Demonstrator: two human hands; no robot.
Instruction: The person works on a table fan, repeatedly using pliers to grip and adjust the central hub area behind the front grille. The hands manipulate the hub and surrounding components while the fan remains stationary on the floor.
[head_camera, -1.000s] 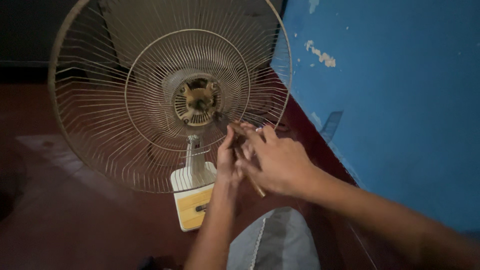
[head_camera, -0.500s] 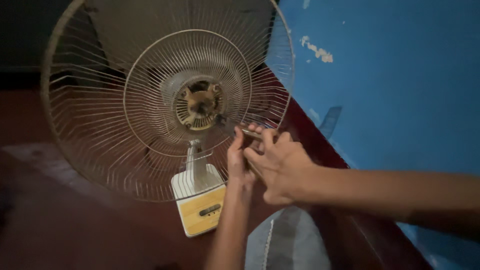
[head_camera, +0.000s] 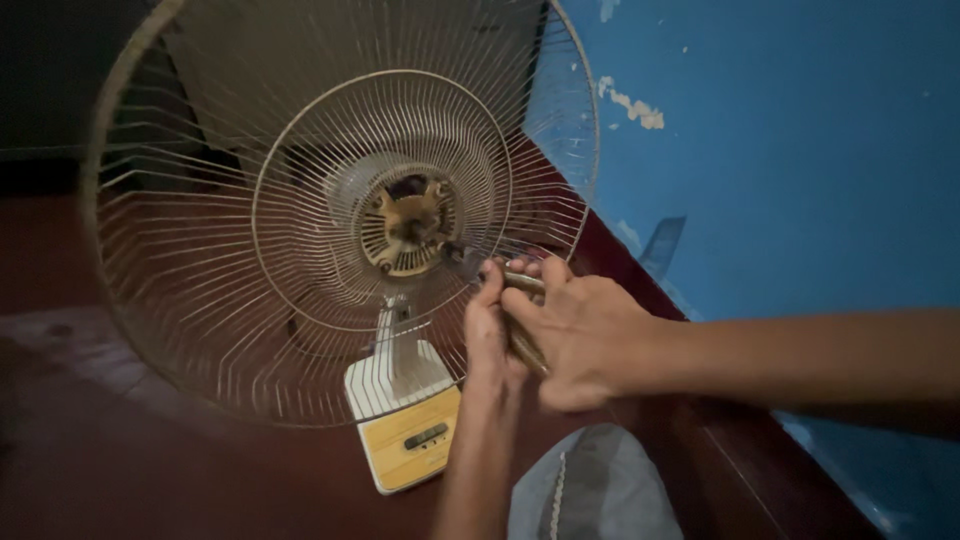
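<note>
fingers (head_camera: 520, 275) pinch thin metal tool (head_camera: 525, 345) against round wire grille (head_camera: 300, 330)

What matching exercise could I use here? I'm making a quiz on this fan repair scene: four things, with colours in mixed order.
Things:
1. wall
2. fan base
3. wire guard
4. floor

Colours:
a. yellow front with a white top
b. dark red-brown
c. blue with chipped patches
d. pale metal

Pairs: 1-c, 2-a, 3-d, 4-b
</note>
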